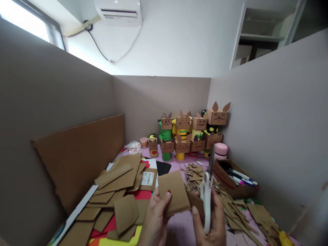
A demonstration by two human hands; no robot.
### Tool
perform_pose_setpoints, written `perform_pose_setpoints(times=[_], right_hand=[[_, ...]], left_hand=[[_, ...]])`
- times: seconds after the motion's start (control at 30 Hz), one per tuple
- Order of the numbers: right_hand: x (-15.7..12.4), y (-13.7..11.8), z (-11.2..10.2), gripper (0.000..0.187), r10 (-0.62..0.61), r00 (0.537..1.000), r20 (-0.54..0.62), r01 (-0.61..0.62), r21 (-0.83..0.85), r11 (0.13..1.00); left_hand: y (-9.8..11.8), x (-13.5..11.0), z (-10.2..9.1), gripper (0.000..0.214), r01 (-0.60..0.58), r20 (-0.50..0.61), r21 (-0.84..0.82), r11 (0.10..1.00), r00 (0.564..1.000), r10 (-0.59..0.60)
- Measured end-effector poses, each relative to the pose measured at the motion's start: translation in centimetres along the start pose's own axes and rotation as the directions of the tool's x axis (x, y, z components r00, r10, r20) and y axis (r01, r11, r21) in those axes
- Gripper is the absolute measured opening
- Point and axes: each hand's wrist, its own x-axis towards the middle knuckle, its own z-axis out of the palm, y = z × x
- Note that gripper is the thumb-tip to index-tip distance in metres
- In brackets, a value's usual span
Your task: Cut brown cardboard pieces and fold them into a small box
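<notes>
Gripping cardboard square [173, 186] in left hand [156, 215], with thumb on its face. Clasping white-handled scissors [207, 205] in right hand [216, 220], just right of square, with blades up. Showing loose cardboard pieces [126, 171] left of square; marker box [225, 184] to right; eared cardboard figures [182, 147] beyond, on table [176, 166].

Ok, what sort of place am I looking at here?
Probably a craft corner: the right hand holds scissors, cut cardboard scraps lie about, and cardboard animals with drawn faces are grouped at the back.
</notes>
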Motion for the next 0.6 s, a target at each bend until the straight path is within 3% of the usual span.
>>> perform_pose_setpoints(times=[0.17, 0.3, 0.43, 0.6], right_hand=[[-0.8, 0.8, 0.2, 0.053, -0.04, 0.999, 0.026, 0.042, -0.057, 0.998], [-0.5, 1.6, 0.1, 0.052, -0.082, 0.995, 0.06, 0.086, -0.075, 0.993], [0.8, 2.2, 0.3, 0.052, -0.107, 0.983, 0.148, 0.125, -0.117, 0.985], [2.5, 2.4, -0.2, 0.065, 0.074, 0.978, 0.195, -0.059, -0.081, 0.995]], left_hand=[[0.6, 0.2, -0.1, 0.056, -0.089, -0.116, -0.082, 0.993, 0.99, 0.079], [2.9, 0.3, -0.1, 0.035, -0.208, -0.249, -0.107, 0.972, 0.952, 0.176], [4.3, 0.1, -0.2, 0.029, -0.193, -0.267, -0.1, 0.976, 0.95, 0.161], [3.7, 0.0, -0.3, 0.026, -0.126, -0.233, -0.139, 0.982, 0.968, 0.091]])
